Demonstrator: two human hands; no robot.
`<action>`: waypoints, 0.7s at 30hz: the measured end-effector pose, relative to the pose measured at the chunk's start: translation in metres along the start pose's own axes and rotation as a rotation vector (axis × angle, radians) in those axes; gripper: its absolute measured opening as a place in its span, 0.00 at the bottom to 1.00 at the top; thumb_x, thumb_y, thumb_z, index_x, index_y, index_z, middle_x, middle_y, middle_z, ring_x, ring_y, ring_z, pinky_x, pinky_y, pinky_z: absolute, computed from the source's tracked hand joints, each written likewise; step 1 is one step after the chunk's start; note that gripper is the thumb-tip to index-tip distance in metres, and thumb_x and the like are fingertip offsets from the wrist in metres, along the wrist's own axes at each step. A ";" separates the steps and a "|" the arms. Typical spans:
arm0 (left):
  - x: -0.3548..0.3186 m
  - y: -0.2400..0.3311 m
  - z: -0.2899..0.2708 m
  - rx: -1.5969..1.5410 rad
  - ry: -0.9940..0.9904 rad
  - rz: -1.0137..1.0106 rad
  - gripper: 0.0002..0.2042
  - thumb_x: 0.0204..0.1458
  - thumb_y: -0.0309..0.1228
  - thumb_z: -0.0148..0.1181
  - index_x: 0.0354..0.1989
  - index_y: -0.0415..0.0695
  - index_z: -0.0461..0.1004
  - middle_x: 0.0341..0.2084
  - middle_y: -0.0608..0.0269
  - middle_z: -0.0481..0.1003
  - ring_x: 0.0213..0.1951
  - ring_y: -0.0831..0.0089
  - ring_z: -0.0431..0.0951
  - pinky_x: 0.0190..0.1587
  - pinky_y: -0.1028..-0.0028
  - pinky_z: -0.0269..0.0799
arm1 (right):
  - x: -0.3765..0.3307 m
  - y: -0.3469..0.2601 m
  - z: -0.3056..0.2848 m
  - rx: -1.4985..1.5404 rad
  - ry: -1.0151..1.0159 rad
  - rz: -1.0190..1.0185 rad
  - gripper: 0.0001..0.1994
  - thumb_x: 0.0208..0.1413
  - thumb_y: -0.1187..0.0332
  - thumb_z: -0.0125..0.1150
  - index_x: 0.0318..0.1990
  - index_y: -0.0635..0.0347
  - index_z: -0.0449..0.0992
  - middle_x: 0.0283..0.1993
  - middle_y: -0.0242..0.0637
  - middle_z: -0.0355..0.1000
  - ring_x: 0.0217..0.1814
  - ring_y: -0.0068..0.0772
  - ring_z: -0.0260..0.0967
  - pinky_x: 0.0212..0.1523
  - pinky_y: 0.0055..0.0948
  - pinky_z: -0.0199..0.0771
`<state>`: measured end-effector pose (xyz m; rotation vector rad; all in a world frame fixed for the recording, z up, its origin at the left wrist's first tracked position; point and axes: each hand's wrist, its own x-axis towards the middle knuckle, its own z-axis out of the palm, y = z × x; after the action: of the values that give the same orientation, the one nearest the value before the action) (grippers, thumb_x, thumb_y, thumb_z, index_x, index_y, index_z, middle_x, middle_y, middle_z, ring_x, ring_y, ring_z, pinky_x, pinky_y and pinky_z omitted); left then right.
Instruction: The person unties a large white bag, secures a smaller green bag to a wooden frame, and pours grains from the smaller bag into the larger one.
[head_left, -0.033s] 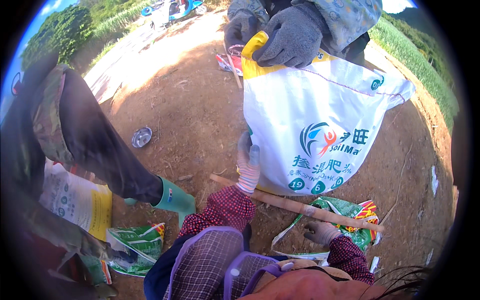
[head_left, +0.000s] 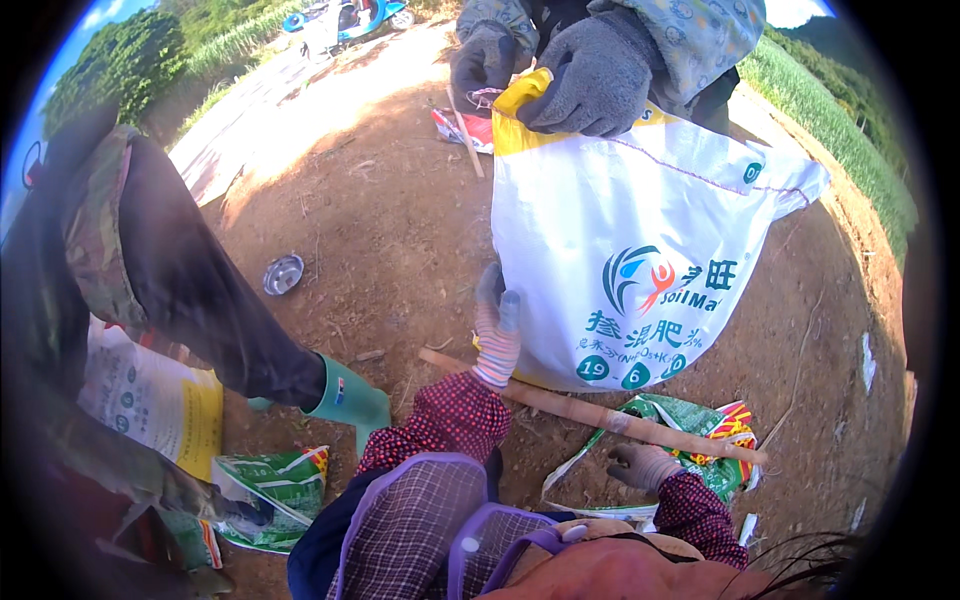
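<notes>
My left hand (head_left: 496, 328), in a striped glove with grey fingertips, is held upright beside the left edge of a large white fertilizer sack (head_left: 560, 240). Its fingers are stretched out; whether they touch the sack is hard to tell. My right hand (head_left: 645, 466), gloved in grey and white, hangs with loosely bent, apart fingers near a crumpled green bag (head_left: 690, 412). Nothing shows in it. Between my hands and the sack's base runs a wooden pole (head_left: 600, 415). Across from me, a co-worker's grey-gloved hands (head_left: 590, 85) grip the sack's yellow, stitched top corner.
On the left, another person's leg ends in a green rubber boot (head_left: 350, 398). Behind it lie a white and yellow sack (head_left: 165, 395) and a green bag (head_left: 275, 495). A metal bowl (head_left: 284, 274) rests on the dirt. A blue motorbike (head_left: 350, 22) stands far back.
The co-worker's hands have shifted slightly right, drawing the sack's top left corner with them. My hands have hardly moved.
</notes>
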<state>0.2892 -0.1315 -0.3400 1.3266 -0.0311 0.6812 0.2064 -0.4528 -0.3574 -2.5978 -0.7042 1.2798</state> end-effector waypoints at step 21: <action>0.005 -0.007 0.000 0.136 -0.016 -0.067 0.35 0.62 0.56 0.47 0.63 0.33 0.60 0.56 0.50 0.68 0.57 0.64 0.68 0.60 0.65 0.63 | 0.014 0.007 0.004 -0.003 -0.015 -0.052 0.26 0.60 0.49 0.50 0.61 0.54 0.70 0.55 0.49 0.73 0.58 0.49 0.71 0.60 0.44 0.67</action>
<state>0.2967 -0.1301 -0.3443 1.4571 0.0472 0.6248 0.2130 -0.4527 -0.3717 -2.5565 -0.7721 1.2858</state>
